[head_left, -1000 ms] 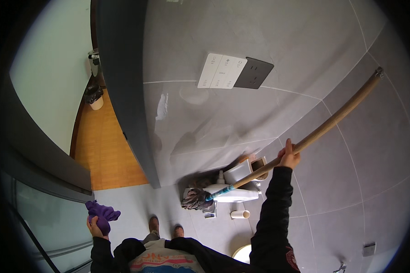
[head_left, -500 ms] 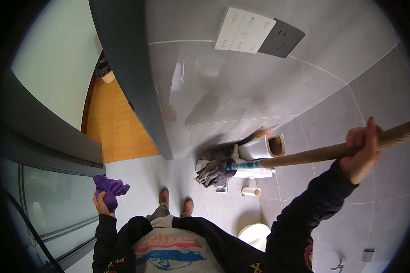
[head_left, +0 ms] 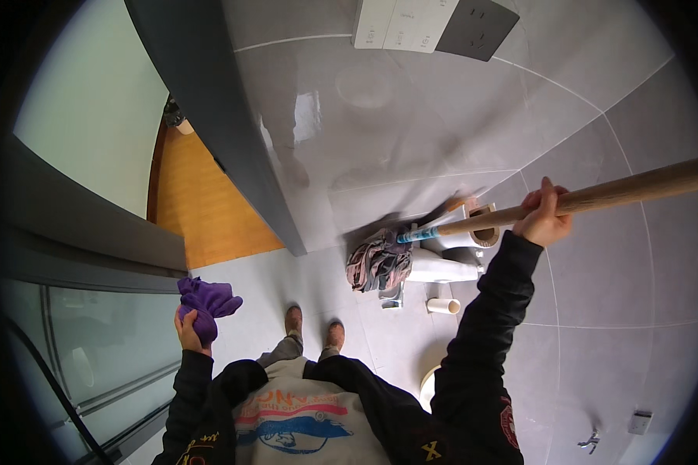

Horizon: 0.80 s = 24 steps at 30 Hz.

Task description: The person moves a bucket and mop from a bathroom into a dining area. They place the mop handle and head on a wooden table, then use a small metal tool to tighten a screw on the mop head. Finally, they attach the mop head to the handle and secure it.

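My left hand is closed on a bunched purple cloth, held out at my left side. My right hand grips the wooden handle of a mop, one finger pointing up off it. The handle slants from the right edge down to a blue-patterned collar. Below that hangs the mop head of greyish-pink and dark strands, close to the wall. It partly hides the things behind it. Whether the strands touch the floor I cannot tell.
White containers stand along the wall behind the mop, with a white cylinder nearby. My sleeve partly covers a pale round bucket. On the left, a dark door frame opens onto wooden flooring. A tap is at lower right.
My right hand has come inward to the left and now appears nearer the mop head. The mop head looks larger and fuller. My left hand still holds the cloth. The whole view has shifted slightly.
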Each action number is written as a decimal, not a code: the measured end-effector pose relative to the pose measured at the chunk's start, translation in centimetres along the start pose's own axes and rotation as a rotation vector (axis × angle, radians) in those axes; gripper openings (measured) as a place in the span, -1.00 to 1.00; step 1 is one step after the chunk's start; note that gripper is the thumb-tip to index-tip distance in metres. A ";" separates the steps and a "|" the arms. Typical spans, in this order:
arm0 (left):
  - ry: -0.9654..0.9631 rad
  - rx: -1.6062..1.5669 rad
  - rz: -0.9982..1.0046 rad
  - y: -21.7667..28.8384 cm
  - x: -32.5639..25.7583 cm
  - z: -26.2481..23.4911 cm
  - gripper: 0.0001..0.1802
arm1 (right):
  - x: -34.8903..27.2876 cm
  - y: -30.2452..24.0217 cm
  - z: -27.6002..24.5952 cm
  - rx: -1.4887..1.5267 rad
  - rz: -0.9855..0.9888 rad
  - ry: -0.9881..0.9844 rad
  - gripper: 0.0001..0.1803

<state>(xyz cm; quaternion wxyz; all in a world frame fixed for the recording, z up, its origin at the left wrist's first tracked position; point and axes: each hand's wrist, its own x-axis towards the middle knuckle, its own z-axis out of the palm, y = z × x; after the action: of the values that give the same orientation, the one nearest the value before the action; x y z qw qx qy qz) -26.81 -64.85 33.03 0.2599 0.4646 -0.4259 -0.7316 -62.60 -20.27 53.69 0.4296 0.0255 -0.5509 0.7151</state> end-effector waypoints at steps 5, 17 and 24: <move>0.025 -0.006 0.043 0.5 -0.4 -1.1 -0.33 | 1.6 2.8 -0.2 0.030 0.069 -0.003 -0.83; 0.040 -0.040 0.060 -1.0 -1.0 -2.6 -0.35 | 8.0 12.7 -2.7 -0.575 0.030 -0.112 -0.60; 0.029 -0.072 0.117 -1.4 -0.3 -3.4 -0.36 | 9.0 16.8 -6.8 -0.813 0.115 0.073 -0.30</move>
<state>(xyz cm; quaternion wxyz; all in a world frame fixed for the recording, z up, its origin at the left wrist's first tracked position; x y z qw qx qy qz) -23.60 -65.23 31.22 0.3249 0.4401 -0.4220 -0.7230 -76.05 -9.88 42.73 0.3834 -0.2025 -0.7736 0.4622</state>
